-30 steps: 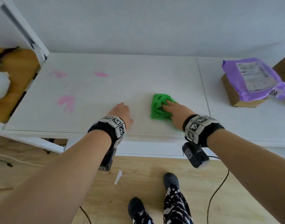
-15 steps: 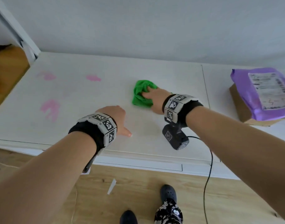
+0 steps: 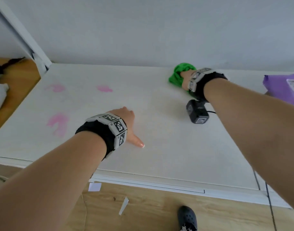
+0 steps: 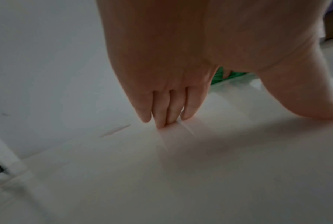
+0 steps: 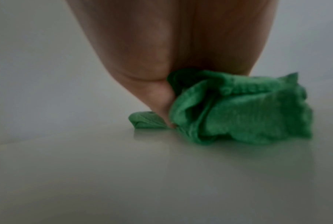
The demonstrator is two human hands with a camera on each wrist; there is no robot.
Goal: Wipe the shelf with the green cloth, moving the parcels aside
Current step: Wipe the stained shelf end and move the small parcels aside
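Observation:
The green cloth (image 3: 178,74) lies bunched at the back of the white shelf (image 3: 159,155), close to the wall. My right hand (image 3: 184,79) is on top of it and grips it; in the right wrist view the thumb (image 5: 159,98) digs into a fold of the cloth (image 5: 238,113), and the fingers are hidden. My left hand (image 3: 127,119) rests flat on the bare shelf in the middle, its straight fingers (image 4: 169,106) touching the surface and holding nothing. A purple parcel (image 3: 283,87) sits at the right edge, apart from both hands.
Three pink stains (image 3: 58,124) (image 3: 104,88) (image 3: 56,88) mark the left part of the shelf. A white upright post (image 3: 22,35) rises at the back left corner. Below the front edge is the wooden floor with my shoe (image 3: 187,215).
My right hand has pushed the green cloth from near the front edge away to the back of the shelf. The left hand has stayed flat on the shelf.

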